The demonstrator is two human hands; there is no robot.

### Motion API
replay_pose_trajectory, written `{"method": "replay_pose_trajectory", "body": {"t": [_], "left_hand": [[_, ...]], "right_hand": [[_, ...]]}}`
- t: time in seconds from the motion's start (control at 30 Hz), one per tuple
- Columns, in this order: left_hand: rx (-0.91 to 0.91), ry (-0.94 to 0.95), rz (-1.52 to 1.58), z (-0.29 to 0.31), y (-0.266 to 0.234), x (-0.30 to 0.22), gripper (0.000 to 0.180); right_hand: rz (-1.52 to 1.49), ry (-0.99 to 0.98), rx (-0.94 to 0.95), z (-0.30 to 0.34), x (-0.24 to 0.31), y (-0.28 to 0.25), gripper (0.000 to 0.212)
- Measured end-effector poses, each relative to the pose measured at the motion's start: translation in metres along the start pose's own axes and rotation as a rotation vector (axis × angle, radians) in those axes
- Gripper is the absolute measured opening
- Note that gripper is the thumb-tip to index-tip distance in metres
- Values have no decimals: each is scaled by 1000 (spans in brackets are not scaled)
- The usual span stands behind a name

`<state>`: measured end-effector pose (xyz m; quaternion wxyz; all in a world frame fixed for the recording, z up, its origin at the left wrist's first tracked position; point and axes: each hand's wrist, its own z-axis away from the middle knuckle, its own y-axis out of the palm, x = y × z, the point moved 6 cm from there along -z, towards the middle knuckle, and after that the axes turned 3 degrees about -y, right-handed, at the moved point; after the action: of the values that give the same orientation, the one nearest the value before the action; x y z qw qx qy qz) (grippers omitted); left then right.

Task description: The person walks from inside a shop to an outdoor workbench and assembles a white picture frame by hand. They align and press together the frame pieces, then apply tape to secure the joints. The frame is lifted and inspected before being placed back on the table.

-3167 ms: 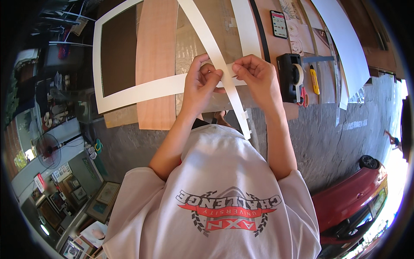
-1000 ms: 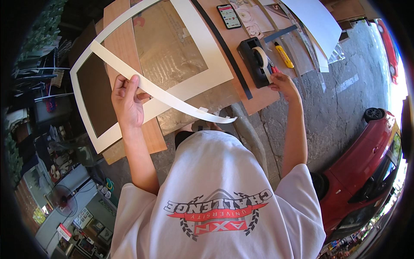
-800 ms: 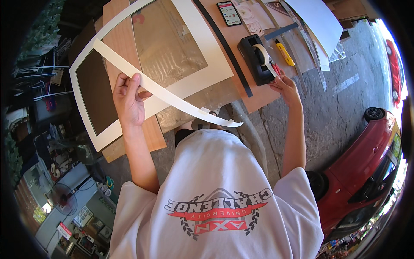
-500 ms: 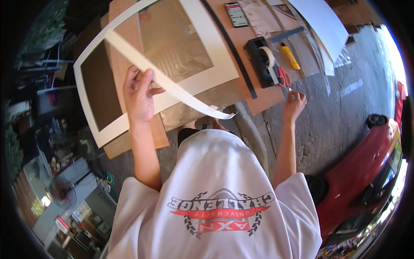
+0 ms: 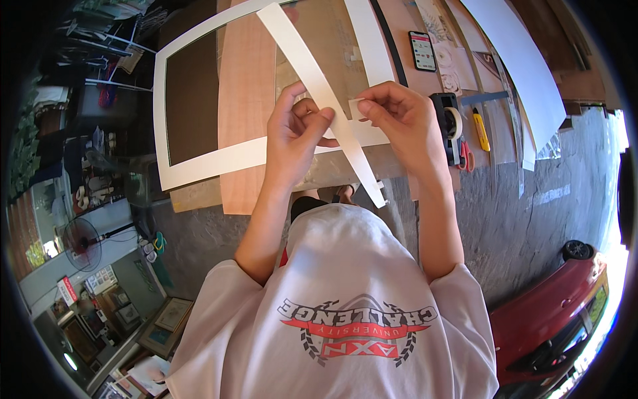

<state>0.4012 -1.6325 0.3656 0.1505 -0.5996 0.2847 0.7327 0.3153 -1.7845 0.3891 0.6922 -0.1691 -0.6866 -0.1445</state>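
- A red car [image 5: 555, 316] stands at the lower right, well apart from the hands.
- The counter [image 5: 402, 48] spreads before the person, covered with boards, sheets and tools.
- A white rectangular mat [image 5: 212, 163] with a wide cut-out lies on its left and middle part.
- A large white sheet [image 5: 515, 63] lies at the right side of the counter.
- A reddish wood panel [image 5: 244, 93] runs underneath the mat, showing through the opening and past its lower border.
- A long white strip [image 5: 321, 90] slants across in front of the mat, its lower end reaching beyond the counter's near edge, with small pale tabs there.
- The left hand [image 5: 292, 133] pinches this strip near its middle, fingers narrow, thumb on the near face.
- The right hand [image 5: 404, 116] is just beside the strip, thumb and forefinger closed on a small piece of tape.
- A black tape dispenser [image 5: 441, 113] with a pale roll sits near the right wrist, partly hidden by it.
- A phone [image 5: 422, 51] with a lit screen lies beyond the dispenser.
- A yellow cutter [image 5: 480, 130] lies to the dispenser's right.
- Red-handled scissors [image 5: 468, 159] show beside the dispenser's near end.
- The piece of tape [image 5: 355, 108], pale and short, is right next to the strip; whether they touch is unclear.
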Motion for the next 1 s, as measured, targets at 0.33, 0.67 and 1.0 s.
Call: {"method": "replay_pose_trajectory", "body": {"t": [0.33,0.67,1.0], "left_hand": [[-39,26,3,5,-11,-6,41],[-38,33,5,6,-12,-5,40],[-50,27,-9,10,-15,-5,39]], "right_hand": [[67,88,129,-9,4,26,16],[144,79,122,-11,5,30,18],[83,67,134,-8,3,34,16]]}}
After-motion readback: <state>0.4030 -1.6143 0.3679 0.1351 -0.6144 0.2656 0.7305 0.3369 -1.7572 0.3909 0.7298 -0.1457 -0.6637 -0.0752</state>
